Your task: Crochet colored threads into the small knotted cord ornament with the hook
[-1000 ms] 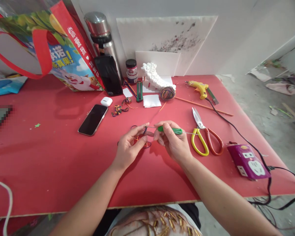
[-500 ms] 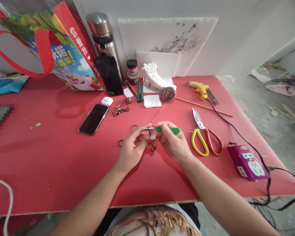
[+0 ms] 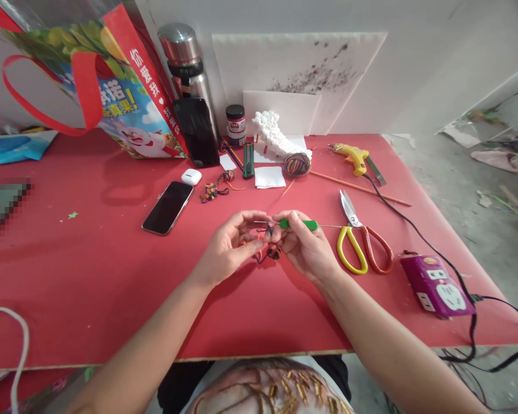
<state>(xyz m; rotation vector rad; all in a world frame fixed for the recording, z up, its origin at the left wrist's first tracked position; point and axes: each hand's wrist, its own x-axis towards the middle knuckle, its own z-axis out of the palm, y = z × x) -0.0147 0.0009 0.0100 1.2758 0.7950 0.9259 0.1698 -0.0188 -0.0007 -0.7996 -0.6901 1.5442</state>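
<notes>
My right hand [image 3: 305, 247] is closed round the green handle of a crochet hook [image 3: 309, 225], whose thin metal shaft points left. Dark yarn loops over the shaft between my two hands. My left hand [image 3: 229, 247] has its fingers curled at the yarn, thumb and forefinger a little apart. A small multicoloured crocheted piece [image 3: 274, 253] hangs just below my fingertips. Behind my hands lies a ball of variegated yarn [image 3: 297, 164], with an orange strand running from it towards them.
Scissors [image 3: 351, 221] and a purple power socket [image 3: 435, 286] lie right of my hands. Further back are a yellow glue gun [image 3: 353, 157], a wooden stick, a green cutter and a white textured piece. A phone [image 3: 168, 208], earbud case, flask and bag stand or lie left.
My left hand has shifted slightly left and its fingers have spread away from the hook tip. More of the crocheted piece shows below my hands. The view has shifted a little.
</notes>
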